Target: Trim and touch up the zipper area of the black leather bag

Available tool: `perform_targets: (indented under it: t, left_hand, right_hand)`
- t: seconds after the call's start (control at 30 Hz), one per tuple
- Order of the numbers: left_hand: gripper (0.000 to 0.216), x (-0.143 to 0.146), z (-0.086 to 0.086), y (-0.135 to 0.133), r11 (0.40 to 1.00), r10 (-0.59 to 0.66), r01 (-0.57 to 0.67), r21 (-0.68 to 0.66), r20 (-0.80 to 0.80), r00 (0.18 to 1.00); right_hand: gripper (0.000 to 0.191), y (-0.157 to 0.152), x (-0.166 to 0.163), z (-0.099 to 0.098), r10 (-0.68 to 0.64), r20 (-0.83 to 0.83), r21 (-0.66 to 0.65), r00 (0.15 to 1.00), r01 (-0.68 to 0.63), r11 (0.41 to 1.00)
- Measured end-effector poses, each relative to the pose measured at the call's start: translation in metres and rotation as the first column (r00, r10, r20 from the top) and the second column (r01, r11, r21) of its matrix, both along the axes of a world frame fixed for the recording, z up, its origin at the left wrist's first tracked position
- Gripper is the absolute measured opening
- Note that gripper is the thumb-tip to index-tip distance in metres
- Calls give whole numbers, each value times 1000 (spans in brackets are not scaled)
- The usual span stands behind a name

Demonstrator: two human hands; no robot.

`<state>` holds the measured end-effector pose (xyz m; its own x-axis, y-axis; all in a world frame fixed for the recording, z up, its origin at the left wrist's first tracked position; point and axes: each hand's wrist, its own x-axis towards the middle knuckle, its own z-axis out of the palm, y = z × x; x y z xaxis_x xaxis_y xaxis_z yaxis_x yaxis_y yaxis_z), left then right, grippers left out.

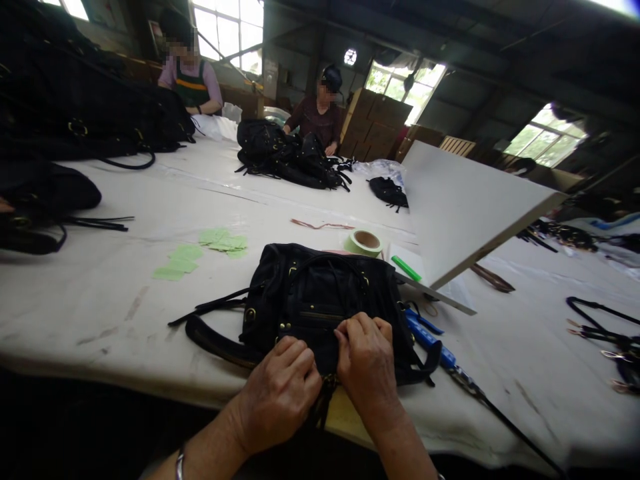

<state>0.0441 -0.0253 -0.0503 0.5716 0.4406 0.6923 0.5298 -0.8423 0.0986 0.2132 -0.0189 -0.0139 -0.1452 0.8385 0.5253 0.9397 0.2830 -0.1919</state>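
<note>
A black handbag (320, 287) with brass-coloured fittings and a zipped front pocket lies on the pale table in front of me. My left hand (283, 387) is closed on the lower front of the bag, fingers curled into its material. Close beside it, my right hand (367, 360) pinches the bag a little below the pocket zip. Exactly which layer the fingertips grip is hidden. A strap (215, 343) loops out at the left side, and a dark tassel (325, 400) hangs over the table edge between my wrists.
Green paper pieces (223, 241), a tape roll (364, 243) and a green marker (406, 268) lie beyond the bag. A white board (475, 207) slants up at right, near a blue-handled tool (430, 340). Black bags (290, 153) are piled before two people across the table.
</note>
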Motion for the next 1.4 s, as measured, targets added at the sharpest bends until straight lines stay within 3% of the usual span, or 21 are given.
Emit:
perform_targets:
  t: [0.13,0.27,0.67,0.97,1.17,1.4]
  left_hand:
    - [15,-1,0,-1,1000,-6,6,-1,7,1000]
    - [15,-1,0,-1,1000,-15,15,-13,3,1000]
    - [18,1,2,0,1000,-8,8,15,26,1000]
    - [15,0,1,-1,1000,-2,2,-8,12,1000]
    - [18,1,2,-1,1000,23,-23,0,1,1000]
    - [19,1,3,0,1000,7,-7,-6,3,1000]
  right_hand:
    - [16,-3,8,4,36,-109,21,993,-34,999]
    - [17,-4,13,5,73,-104,30,992,-70,997]
    - [24,9,6,8,144,282,25,948,-158,987]
    - [18,11,16,13,158,-38,30,987,-157,987]
    - [10,12,10,11,257,28,-9,966,-257,966]
    - [20,20,0,7,230,168,-6,959,-232,973]
